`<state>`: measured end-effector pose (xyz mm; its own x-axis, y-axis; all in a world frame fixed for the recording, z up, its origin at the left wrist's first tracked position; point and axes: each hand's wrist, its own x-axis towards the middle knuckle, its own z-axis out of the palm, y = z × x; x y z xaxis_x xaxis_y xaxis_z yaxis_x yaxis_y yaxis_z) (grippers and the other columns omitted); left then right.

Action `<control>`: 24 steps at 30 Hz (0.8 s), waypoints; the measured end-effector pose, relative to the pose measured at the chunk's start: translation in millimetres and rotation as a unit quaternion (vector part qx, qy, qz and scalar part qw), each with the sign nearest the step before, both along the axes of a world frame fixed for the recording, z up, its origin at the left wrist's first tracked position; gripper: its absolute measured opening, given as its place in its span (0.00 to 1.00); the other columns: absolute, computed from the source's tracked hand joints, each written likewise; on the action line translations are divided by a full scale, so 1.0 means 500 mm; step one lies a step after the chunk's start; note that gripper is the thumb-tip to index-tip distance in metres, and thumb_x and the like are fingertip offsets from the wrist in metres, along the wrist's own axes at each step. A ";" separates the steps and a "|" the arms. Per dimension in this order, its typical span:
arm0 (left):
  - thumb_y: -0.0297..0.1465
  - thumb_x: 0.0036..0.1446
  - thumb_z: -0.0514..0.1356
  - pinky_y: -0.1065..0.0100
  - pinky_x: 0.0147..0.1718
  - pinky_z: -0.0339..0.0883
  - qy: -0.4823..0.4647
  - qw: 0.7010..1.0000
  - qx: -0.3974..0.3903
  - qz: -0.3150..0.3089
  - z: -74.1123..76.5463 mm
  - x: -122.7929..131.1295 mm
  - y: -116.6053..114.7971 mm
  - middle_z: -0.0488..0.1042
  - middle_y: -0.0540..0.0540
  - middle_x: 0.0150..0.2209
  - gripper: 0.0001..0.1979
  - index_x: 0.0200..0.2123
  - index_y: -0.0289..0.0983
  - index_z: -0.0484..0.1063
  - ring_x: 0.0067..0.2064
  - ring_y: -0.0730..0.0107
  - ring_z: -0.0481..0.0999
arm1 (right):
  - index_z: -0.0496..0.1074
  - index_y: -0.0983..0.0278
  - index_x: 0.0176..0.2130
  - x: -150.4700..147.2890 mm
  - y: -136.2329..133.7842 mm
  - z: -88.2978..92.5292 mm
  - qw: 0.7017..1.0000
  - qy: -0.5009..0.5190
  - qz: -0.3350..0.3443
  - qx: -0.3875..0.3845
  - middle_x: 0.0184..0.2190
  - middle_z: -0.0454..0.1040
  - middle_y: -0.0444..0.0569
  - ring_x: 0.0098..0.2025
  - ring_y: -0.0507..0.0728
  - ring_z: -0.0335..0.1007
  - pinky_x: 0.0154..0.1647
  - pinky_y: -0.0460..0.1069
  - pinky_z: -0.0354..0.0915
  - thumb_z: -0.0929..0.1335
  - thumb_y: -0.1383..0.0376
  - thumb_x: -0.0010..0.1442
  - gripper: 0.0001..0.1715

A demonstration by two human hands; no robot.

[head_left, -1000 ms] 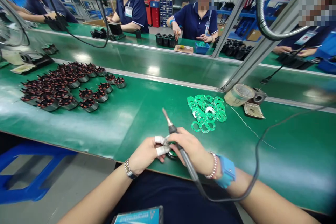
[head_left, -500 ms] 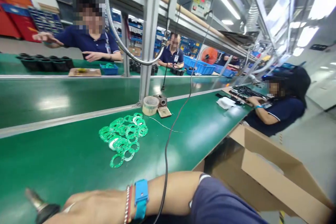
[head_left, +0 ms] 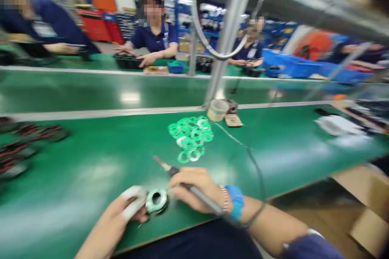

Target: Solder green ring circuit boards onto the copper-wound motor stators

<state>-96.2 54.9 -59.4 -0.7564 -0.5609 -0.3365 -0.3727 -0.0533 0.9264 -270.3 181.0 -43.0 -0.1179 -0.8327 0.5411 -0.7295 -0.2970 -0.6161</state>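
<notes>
My left hand (head_left: 129,206) is pinching a blurry round part with a green ring (head_left: 156,201) near the front edge of the green conveyor bench (head_left: 91,182). My right hand (head_left: 194,184) is clenching a soldering iron (head_left: 206,202) right beside it, tip aimed toward the pile of green rings (head_left: 191,137).

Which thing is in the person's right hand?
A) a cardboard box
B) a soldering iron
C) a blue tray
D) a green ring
B. The right hand grips the soldering iron by its dark handle, with the metal tip pointing out over the green table.
</notes>
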 end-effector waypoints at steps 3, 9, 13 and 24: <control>0.38 0.52 0.57 0.69 0.30 0.67 0.019 0.997 0.075 -0.009 -0.021 0.000 -0.014 0.68 0.50 0.24 0.11 0.29 0.35 0.67 0.26 0.72 0.70 | 0.70 0.65 0.44 -0.034 0.030 0.006 0.999 -0.035 0.012 0.002 0.28 0.73 0.48 0.27 0.52 0.66 0.30 0.46 0.65 0.64 0.60 0.58 0.16; 0.35 0.49 0.60 0.73 0.25 0.65 0.049 0.988 0.145 0.005 -0.027 -0.016 -0.020 0.67 0.51 0.22 0.10 0.27 0.34 0.64 0.22 0.76 0.70 | 0.71 0.61 0.41 -0.043 0.046 0.002 0.995 -0.063 -0.003 0.073 0.28 0.73 0.46 0.28 0.52 0.67 0.29 0.47 0.64 0.65 0.69 0.56 0.11; 0.34 0.49 0.59 0.73 0.24 0.64 0.054 0.987 0.150 0.008 -0.028 -0.012 -0.017 0.67 0.52 0.21 0.09 0.28 0.34 0.63 0.21 0.77 0.70 | 0.73 0.62 0.37 -0.023 0.032 0.002 0.992 -0.071 0.004 0.104 0.25 0.73 0.46 0.27 0.52 0.68 0.28 0.47 0.64 0.65 0.69 0.56 0.08; 0.32 0.51 0.57 0.73 0.24 0.64 0.053 0.990 0.126 0.017 -0.029 -0.013 -0.014 0.67 0.52 0.21 0.07 0.27 0.34 0.63 0.21 0.77 0.69 | 0.73 0.63 0.37 -0.017 0.016 0.013 0.989 -0.063 0.049 0.125 0.24 0.72 0.47 0.25 0.52 0.66 0.26 0.47 0.63 0.64 0.70 0.55 0.10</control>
<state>-102.6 48.1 -74.1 -0.7775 -0.4943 -0.3888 -0.2684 -0.2983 0.9160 -278.7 188.9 -36.6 -0.0845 -0.9494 0.3024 -0.6172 -0.1884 -0.7639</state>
